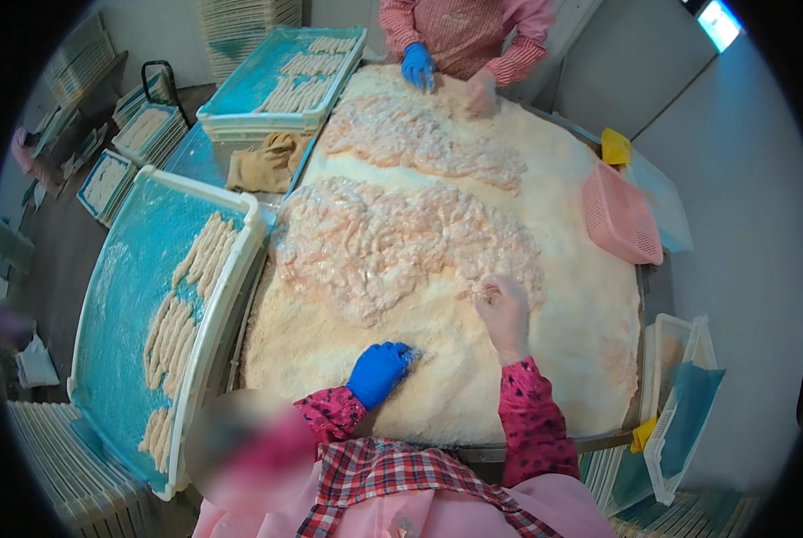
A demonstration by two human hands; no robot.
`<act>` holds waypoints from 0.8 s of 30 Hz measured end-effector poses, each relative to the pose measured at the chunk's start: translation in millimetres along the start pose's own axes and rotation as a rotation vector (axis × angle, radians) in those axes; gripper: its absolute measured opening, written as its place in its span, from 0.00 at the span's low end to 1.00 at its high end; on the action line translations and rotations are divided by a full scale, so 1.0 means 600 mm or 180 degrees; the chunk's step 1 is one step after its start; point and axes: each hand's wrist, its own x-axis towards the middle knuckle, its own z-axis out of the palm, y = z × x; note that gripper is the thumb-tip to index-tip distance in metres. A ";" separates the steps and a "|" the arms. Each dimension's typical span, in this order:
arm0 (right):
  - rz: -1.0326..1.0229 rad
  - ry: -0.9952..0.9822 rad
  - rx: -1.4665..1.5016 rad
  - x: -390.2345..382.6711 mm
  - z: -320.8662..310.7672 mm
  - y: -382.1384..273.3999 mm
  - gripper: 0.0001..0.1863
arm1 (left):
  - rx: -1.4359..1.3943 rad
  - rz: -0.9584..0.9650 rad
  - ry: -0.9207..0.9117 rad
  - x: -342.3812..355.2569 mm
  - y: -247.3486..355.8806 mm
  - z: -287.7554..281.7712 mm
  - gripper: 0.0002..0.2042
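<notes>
My left hand (379, 373), in a blue glove, is closed low over the pale breading crumbs (455, 368) near the table's front edge. Whitish bits show at its fingertips, but what it holds is hidden. My right hand (504, 316), in a thin pale glove, pinches at the near right edge of a wet pile of raw pinkish meat strips (384, 238). Its fingers are bent around a bit of that meat, partly hidden by the hand. Both forearms wear pink patterned sleeves.
A white-rimmed tray (142, 202) with a blue lining and rows of breaded strips (170, 345) stands at left. Another tray (240, 67) lies beyond it, near a brown cloth (270, 161). Across the table a co-worker (460, 40) handles crumbs. A pink basket (621, 215) sits at right.
</notes>
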 end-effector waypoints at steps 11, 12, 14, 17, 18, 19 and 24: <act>-0.0866 -0.1077 -0.0660 -0.132 0.027 -0.013 0.17 | -0.0110 -0.0278 0.0536 -0.012 -0.029 -0.034 0.16; -0.1126 -0.1327 -0.0779 -0.142 0.038 -0.014 0.18 | -0.0802 -0.0525 0.0828 -0.009 -0.025 -0.037 0.15; -0.0374 -0.1143 -0.0286 -0.148 0.038 -0.006 0.17 | -0.2539 -0.0905 0.1722 -0.010 -0.018 -0.023 0.10; -0.0368 -0.0504 -0.0021 -0.139 0.020 -0.011 0.17 | -0.5298 -0.1242 0.1281 -0.013 -0.036 -0.016 0.07; -0.0560 -0.0209 0.0016 -0.133 0.016 -0.013 0.17 | -0.5680 -0.1395 0.0802 -0.024 -0.032 -0.026 0.09; -0.0792 -0.0742 -0.0080 -0.133 0.015 -0.003 0.17 | -0.6013 -0.1347 0.0784 -0.027 -0.025 -0.029 0.09; -0.0593 -0.0853 -0.0052 -0.149 0.004 0.008 0.16 | -0.6614 -0.1603 0.0899 -0.037 -0.009 -0.019 0.15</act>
